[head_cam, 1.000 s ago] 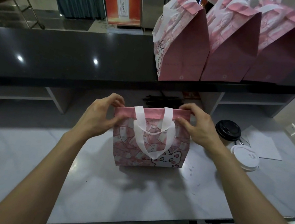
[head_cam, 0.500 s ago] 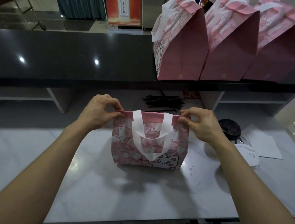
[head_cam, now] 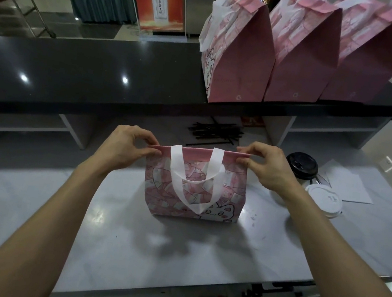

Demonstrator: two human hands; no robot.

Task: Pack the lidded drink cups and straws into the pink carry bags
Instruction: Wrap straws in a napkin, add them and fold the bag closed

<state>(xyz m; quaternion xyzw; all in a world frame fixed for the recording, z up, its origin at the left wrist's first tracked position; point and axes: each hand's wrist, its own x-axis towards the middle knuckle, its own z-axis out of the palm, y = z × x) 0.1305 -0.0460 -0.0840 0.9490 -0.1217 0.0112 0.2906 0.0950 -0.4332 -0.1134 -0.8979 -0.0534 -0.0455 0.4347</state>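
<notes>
A pink carry bag (head_cam: 194,191) with white handles and a cat print stands upright on the white table (head_cam: 125,251). My left hand (head_cam: 127,146) pinches the left end of its top edge. My right hand (head_cam: 263,165) pinches the right end. The top edge is pulled flat and looks closed. To the right stand a cup with a black lid (head_cam: 301,163) and a cup with a white lid (head_cam: 323,200). A pile of black straws (head_cam: 215,132) lies behind the bag.
Three filled pink bags (head_cam: 300,62) stand on the black counter (head_cam: 87,75) at the back right. White paper sheets (head_cam: 351,185) lie right of the cups. Open shelves sit under the counter.
Both hands have shifted from the sides of the bag's opening to its two top corners, and the top edge is now drawn straight and flat.
</notes>
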